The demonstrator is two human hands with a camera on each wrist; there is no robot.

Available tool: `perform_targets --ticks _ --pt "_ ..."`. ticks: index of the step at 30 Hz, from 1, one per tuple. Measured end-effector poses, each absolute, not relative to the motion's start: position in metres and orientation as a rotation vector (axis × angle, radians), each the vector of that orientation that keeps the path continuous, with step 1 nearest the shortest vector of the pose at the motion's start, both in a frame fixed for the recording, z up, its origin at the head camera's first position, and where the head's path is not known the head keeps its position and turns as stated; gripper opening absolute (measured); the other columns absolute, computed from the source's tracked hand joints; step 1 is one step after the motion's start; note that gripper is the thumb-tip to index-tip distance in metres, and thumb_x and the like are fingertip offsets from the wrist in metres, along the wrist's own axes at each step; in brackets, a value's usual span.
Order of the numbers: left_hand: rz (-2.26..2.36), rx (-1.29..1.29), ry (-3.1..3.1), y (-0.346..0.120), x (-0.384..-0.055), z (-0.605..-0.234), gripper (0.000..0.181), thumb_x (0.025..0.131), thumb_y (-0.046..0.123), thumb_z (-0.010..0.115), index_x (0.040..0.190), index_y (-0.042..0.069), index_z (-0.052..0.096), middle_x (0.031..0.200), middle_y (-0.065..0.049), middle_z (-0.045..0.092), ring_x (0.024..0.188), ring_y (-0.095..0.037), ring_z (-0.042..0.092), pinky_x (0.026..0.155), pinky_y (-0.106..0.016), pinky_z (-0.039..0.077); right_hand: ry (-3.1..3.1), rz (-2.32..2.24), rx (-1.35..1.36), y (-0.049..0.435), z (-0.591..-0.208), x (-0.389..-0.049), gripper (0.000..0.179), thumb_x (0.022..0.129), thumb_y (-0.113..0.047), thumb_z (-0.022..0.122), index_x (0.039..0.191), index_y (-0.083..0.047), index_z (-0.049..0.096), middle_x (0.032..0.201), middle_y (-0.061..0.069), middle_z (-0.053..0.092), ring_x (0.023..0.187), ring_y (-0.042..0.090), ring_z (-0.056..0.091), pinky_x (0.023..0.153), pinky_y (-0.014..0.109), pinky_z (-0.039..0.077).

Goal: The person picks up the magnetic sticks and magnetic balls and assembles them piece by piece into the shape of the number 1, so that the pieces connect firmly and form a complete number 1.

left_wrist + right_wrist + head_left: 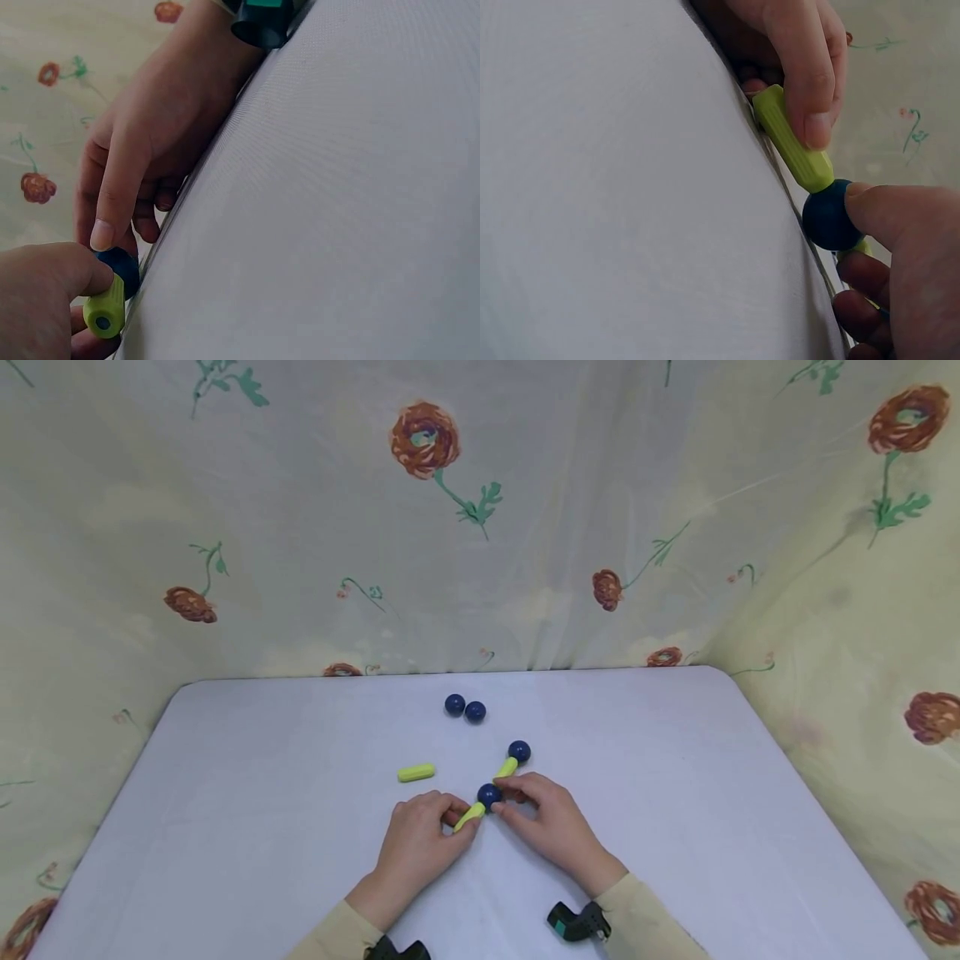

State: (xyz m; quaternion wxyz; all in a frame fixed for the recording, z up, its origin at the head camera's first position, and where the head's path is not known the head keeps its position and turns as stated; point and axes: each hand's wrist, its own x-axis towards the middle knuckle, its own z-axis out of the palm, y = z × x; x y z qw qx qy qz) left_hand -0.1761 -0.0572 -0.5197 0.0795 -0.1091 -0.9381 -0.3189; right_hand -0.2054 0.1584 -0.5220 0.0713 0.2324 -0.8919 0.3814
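Observation:
My left hand (426, 837) pinches a yellow-green ribbed rod (795, 142) between thumb and fingers. The rod's upper end meets a dark blue ball (489, 795), which my right hand (551, 822) grips between thumb and fingertips. Beyond that ball a second yellow-green rod (507, 767) runs up to another blue ball (519, 751), so the pieces form a slanting line on the table. In the left wrist view, the near end of the held rod (105, 311) shows a small round dark spot.
Two loose blue balls, a left one (454, 705) and a right one (476, 712), lie side by side further back. A separate yellow-green rod (416, 772) rests left of the hands. The white table (262, 793) meets flowered cloth (525, 527) behind and at both sides.

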Motion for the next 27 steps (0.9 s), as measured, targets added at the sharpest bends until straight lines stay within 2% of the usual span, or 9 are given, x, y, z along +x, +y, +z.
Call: perform_targets --ticks 6,16,27 --pt "-0.956 -0.336 -2.801 -0.0568 -0.1761 -0.5187 0.019 0.085 0.039 0.075 0.092 0.022 0.074 0.073 0.019 0.056 0.066 -0.001 0.049 0.071 -0.034 0.037 -2.697 1.038 0.709 0.1561 -0.5235 -0.2046 0.034 0.089 -0.038 0.074 0.120 -0.024 0.071 0.113 -0.015 0.067 0.102 0.003 0.059 0.083 0.032 0.050" --pt "-0.950 -0.342 -2.797 -0.0568 -0.1765 -0.5209 0.018 0.085 0.040 0.075 0.091 0.023 0.074 0.073 0.020 0.057 0.067 -0.001 0.050 0.072 -0.035 0.037 -2.760 1.032 0.643 0.1534 -0.5218 -0.2042 0.031 0.089 -0.035 0.075 0.119 -0.026 0.071 0.109 -0.016 0.068 0.095 0.001 0.058 0.079 0.030 0.050" --pt "-0.942 -0.354 -2.799 -0.0569 -0.1755 -0.5197 0.020 0.085 0.041 0.075 0.092 0.023 0.074 0.073 0.019 0.058 0.067 -0.001 0.049 0.072 -0.035 0.037 -2.737 1.033 0.656 0.1534 -0.5220 -0.2038 0.031 0.090 -0.036 0.074 0.119 -0.025 0.070 0.109 -0.015 0.068 0.096 0.002 0.059 0.080 0.031 0.050"
